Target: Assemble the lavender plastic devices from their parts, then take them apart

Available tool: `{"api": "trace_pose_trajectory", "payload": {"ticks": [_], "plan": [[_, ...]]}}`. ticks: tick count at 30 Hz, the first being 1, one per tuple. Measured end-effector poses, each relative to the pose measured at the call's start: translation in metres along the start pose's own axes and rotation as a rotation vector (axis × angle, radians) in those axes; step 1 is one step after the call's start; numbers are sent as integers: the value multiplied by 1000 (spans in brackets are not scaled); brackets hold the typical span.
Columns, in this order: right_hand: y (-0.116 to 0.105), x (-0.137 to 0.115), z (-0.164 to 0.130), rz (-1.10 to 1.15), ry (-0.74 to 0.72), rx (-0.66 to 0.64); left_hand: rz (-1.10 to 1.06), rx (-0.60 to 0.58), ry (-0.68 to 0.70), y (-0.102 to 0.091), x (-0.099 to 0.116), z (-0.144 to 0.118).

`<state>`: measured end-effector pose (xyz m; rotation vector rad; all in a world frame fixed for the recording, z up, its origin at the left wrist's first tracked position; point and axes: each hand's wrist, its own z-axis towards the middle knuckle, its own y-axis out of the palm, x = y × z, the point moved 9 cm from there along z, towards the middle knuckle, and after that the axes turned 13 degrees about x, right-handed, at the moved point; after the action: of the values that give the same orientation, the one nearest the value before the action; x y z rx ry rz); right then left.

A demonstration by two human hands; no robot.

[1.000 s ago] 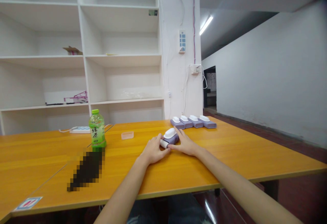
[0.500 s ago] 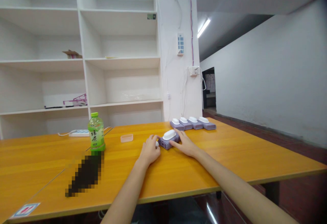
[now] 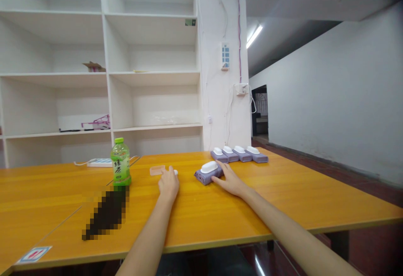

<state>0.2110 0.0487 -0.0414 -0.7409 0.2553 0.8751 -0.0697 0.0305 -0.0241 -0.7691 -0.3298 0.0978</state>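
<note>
My left hand [image 3: 169,185] is closed with curled fingers beside a shallow, pale pink translucent tray [image 3: 155,170]. A small white piece [image 3: 176,172] shows at its fingertips; its kind is too small to make out. My right hand [image 3: 231,180] rests on the table with thumb and fingers around the right end of a purple-grey box [image 3: 204,178]. On top of that box sits a white rounded, oblong piece [image 3: 209,167]. Behind it, several similar purple-grey boxes [image 3: 231,157] stand in a row, each with a white piece on top.
A green-capped tea bottle [image 3: 120,162] stands on the wooden table [image 3: 195,217] left of my hands, with a blurred dark patch in front of it. A white power strip [image 3: 100,163] lies behind the bottle. White shelves [image 3: 154,127] and a wall rise beyond the table.
My left hand has moved left, away from the purple-grey box and to the tray, with the small white piece at its fingers. My right hand stays at the box.
</note>
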Motion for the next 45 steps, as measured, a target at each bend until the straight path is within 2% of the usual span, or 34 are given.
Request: {"api": "trace_pose_trajectory", "payload": {"ticks": [4,7,10,14,16,18,25,30,36,41,45], "plan": [[1,0,0,-3,-9,0,33,95,-52,-9,-12,3],[2,1,0,-1,-15,-2,33,109,-15,-12,-7,0],[4,3,0,1,-17,-5,11,70,112,-10,13,-7],[5,4,0,-4,-16,0,-69,-60,399,5,54,-23],[5,4,0,-5,-17,-1,-68,-100,446,12,62,-25],[5,4,0,-5,-18,-4,-26,-99,413,17,56,-19],[4,3,-1,1,-23,-15,117,-70,268,18,8,17],[3,1,-1,13,-10,-18,151,18,266,7,2,24],[1,1,-1,14,0,-16,123,-35,244,13,-9,24],[2,0,-2,1,-3,-29,111,139,208,-5,-15,37],[3,0,-1,7,5,-35,110,220,183,-17,-36,57]]}}
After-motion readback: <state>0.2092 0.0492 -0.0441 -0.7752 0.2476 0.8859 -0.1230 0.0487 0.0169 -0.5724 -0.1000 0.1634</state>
